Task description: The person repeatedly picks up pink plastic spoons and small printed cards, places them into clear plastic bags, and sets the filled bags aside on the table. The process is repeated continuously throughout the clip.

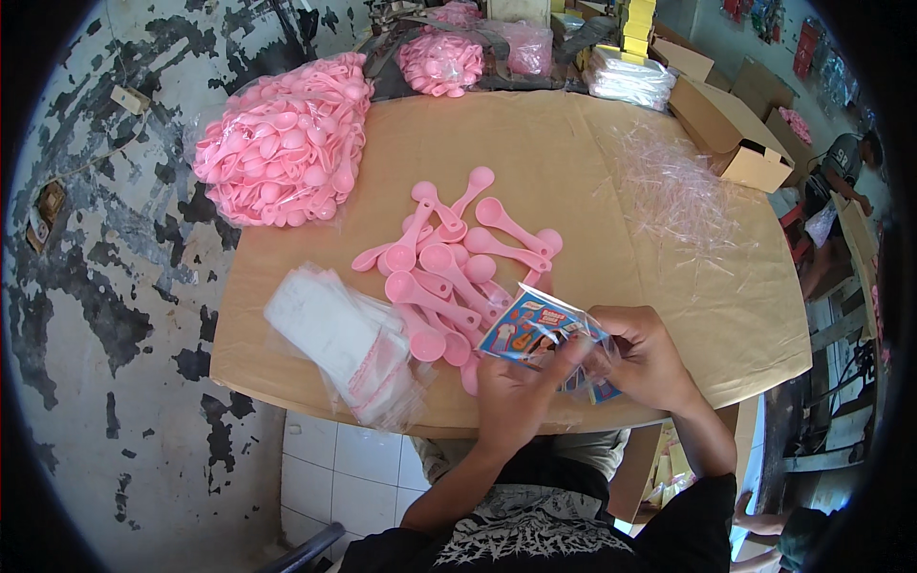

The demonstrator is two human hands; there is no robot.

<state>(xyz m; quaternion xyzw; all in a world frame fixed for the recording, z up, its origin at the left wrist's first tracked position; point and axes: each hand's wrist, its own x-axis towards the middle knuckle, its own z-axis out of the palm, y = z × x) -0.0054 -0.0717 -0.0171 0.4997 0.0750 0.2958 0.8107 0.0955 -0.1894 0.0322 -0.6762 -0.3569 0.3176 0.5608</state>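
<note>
Head view: both hands work at the near edge of the counter (669, 286), which is covered in brown paper. The left hand (516, 392) and right hand (645, 358) together pinch a small printed clear packet (535, 329), fingers closed on its lower and right edges; it is held just above the counter edge. Just beyond it lies a loose heap of pink plastic scoops (449, 263). To the left, a stack of clear plastic sleeves (349, 344) overhangs the edge. A large clear bag (287, 143) at the far left corner is full of pink scoops. A second filled bag (441, 62) sits beyond the counter. Open cardboard boxes (735, 143) stand at the far right; their contents are not visible.
</note>
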